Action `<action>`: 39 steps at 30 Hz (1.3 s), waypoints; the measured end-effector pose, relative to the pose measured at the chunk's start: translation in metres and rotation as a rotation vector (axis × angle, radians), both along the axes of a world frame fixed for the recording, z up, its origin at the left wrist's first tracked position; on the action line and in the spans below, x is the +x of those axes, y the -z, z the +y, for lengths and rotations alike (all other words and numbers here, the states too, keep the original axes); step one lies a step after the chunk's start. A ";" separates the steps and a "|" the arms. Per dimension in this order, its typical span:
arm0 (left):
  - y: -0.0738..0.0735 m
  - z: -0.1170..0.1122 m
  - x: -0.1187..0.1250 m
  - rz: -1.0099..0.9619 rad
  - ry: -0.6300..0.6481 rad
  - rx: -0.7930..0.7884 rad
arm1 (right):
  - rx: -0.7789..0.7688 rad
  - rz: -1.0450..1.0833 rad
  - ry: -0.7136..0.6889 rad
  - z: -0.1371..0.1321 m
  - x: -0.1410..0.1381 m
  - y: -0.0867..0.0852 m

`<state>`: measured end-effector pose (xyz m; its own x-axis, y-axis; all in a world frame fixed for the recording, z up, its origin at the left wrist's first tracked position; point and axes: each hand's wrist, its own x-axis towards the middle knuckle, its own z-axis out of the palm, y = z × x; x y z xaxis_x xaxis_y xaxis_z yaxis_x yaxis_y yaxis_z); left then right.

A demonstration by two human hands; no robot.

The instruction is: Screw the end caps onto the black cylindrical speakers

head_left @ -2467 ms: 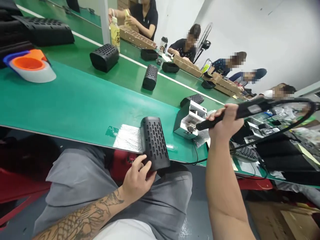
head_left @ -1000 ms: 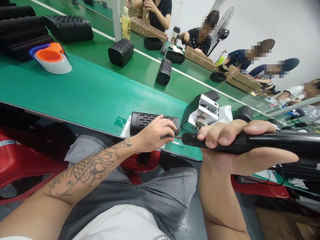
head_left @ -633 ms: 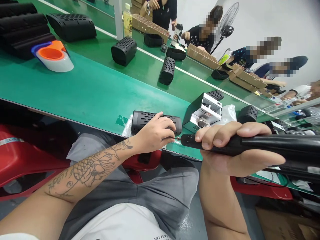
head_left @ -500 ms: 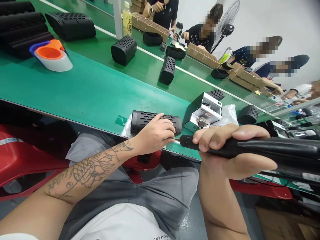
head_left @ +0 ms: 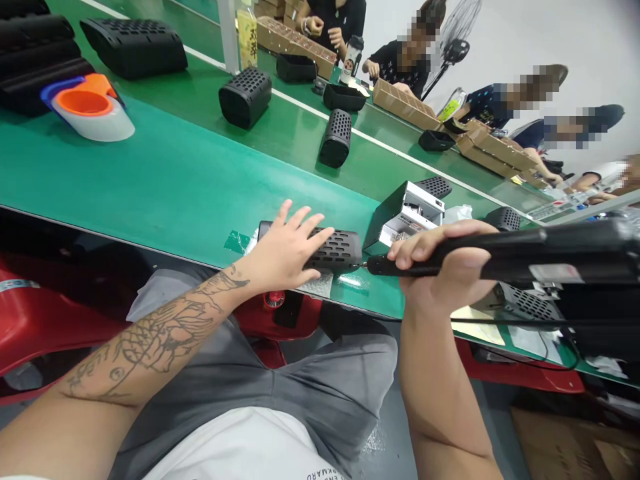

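A left hand (head_left: 283, 252) spreads open over a perforated casing (head_left: 341, 249) as the right hand (head_left: 447, 288) grips a driver (head_left: 515, 257) at its right end, apparently fastening, steady alignment called for next.

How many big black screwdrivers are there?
1: the black screwdriver, in the right hand, its tip at the holey black case's end. Others could be hidden.

Assembly workshop (workers (head_left: 404, 68) lining a green bench (head_left: 185, 177)).

Left hand (head_left: 286, 252), splayed, over a black, slotted, oblong casing (head_left: 343, 249); right hand (head_left: 434, 283) gripping a black cylindrical driver (head_left: 523, 253), metal bit (head_left: 365, 265) at the casing's right end.
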<state>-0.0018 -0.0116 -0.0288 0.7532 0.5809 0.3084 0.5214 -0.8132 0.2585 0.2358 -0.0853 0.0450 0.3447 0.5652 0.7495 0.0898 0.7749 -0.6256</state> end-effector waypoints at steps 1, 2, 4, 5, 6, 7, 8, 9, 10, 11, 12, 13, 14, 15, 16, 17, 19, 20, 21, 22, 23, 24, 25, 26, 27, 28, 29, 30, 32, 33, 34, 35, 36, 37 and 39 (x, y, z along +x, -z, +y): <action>-0.001 0.005 -0.004 0.067 -0.033 0.005 | -0.022 -0.002 0.002 0.005 0.002 0.004; -0.001 0.008 -0.006 0.120 -0.052 0.001 | -0.043 -0.010 0.004 0.010 0.004 0.008; 0.000 0.012 -0.009 0.176 -0.061 -0.016 | -0.078 -0.030 0.008 0.017 0.007 0.015; 0.001 0.013 -0.009 0.186 -0.059 -0.020 | -0.094 -0.037 0.007 0.019 0.008 0.018; 0.001 0.013 -0.009 0.191 -0.057 -0.020 | -0.109 -0.040 0.004 0.020 0.008 0.019; 0.001 0.012 -0.008 0.193 -0.055 -0.015 | -0.123 -0.039 -0.002 0.021 0.009 0.020; 0.001 0.011 -0.007 0.196 -0.052 -0.008 | -0.141 -0.038 -0.011 0.022 0.009 0.021; 0.000 0.011 -0.007 0.200 -0.050 -0.002 | -0.161 -0.037 -0.023 0.022 0.010 0.020; 0.000 0.010 -0.007 0.205 -0.048 0.003 | -0.183 -0.038 -0.036 0.022 0.011 0.020; -0.001 0.010 -0.007 0.211 -0.048 0.006 | -0.206 -0.039 -0.051 0.023 0.012 0.019; -0.001 0.009 -0.007 0.217 -0.048 0.007 | -0.229 -0.039 -0.066 0.024 0.013 0.018; -0.002 0.009 -0.007 0.221 -0.048 0.007 | -0.248 -0.035 -0.078 0.025 0.014 0.018; -0.002 0.009 -0.008 0.223 -0.048 0.006 | -0.267 -0.028 -0.087 0.026 0.015 0.017; -0.002 0.009 -0.008 0.223 -0.050 0.005 | -0.283 -0.018 -0.094 0.027 0.017 0.017; -0.002 0.009 -0.008 0.221 -0.051 0.004 | -0.299 -0.009 -0.098 0.029 0.018 0.017; -0.002 0.009 -0.009 0.220 -0.051 0.003 | -0.314 -0.001 -0.101 0.030 0.018 0.017; -0.002 0.009 -0.009 0.218 -0.048 0.001 | -0.340 0.007 -0.108 0.032 0.019 0.018; -0.003 0.009 -0.009 0.220 -0.046 -0.001 | -0.347 0.006 -0.113 0.032 0.019 0.019; -0.003 0.010 -0.009 0.224 -0.045 -0.005 | -0.346 -0.001 -0.121 0.031 0.019 0.020; -0.003 0.011 -0.009 0.229 -0.044 -0.010 | -0.338 -0.013 -0.134 0.031 0.018 0.021; -0.003 0.012 -0.009 0.233 -0.043 -0.015 | -0.324 -0.030 -0.153 0.030 0.018 0.022; -0.003 0.013 -0.008 0.234 -0.041 -0.021 | -0.308 -0.050 -0.175 0.029 0.018 0.023; -0.003 0.014 -0.008 0.231 -0.040 -0.025 | -0.294 -0.069 -0.197 0.028 0.018 0.025; -0.003 0.015 -0.008 0.228 -0.037 -0.028 | -0.286 -0.081 -0.215 0.028 0.017 0.026; -0.003 0.015 -0.008 0.224 -0.036 -0.029 | -0.285 -0.086 -0.226 0.027 0.017 0.027; -0.003 0.016 -0.008 0.222 -0.036 -0.030 | -0.286 -0.087 -0.232 0.027 0.017 0.027; -0.003 0.016 -0.008 0.223 -0.036 -0.030 | -0.288 -0.086 -0.238 0.027 0.018 0.028; -0.003 0.017 -0.008 0.225 -0.036 -0.030 | -0.288 -0.084 -0.244 0.028 0.018 0.029; -0.003 0.017 -0.008 0.228 -0.034 -0.030 | -0.283 -0.089 -0.262 0.028 0.018 0.029; -0.003 0.016 -0.008 0.230 -0.034 -0.030 | -0.280 -0.094 -0.275 0.028 0.019 0.030; -0.004 0.016 -0.008 0.231 -0.034 -0.030 | -0.280 -0.098 -0.284 0.028 0.019 0.031; -0.004 0.016 -0.008 0.233 -0.035 -0.028 | -0.282 -0.100 -0.287 0.027 0.019 0.032; -0.004 0.016 -0.008 0.234 -0.035 -0.026 | -0.287 -0.102 -0.285 0.026 0.018 0.033; -0.004 0.016 -0.008 0.234 -0.035 -0.023 | -0.292 -0.103 -0.277 0.025 0.017 0.034; -0.005 0.017 -0.008 0.238 -0.035 -0.015 | -0.298 -0.096 -0.235 0.021 0.014 0.036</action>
<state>-0.0101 0.0052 -0.0242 0.7826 0.6116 0.1158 0.5972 -0.7902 0.1374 0.2493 -0.0642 0.0093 0.1161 0.8185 0.5627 0.0003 0.5665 -0.8241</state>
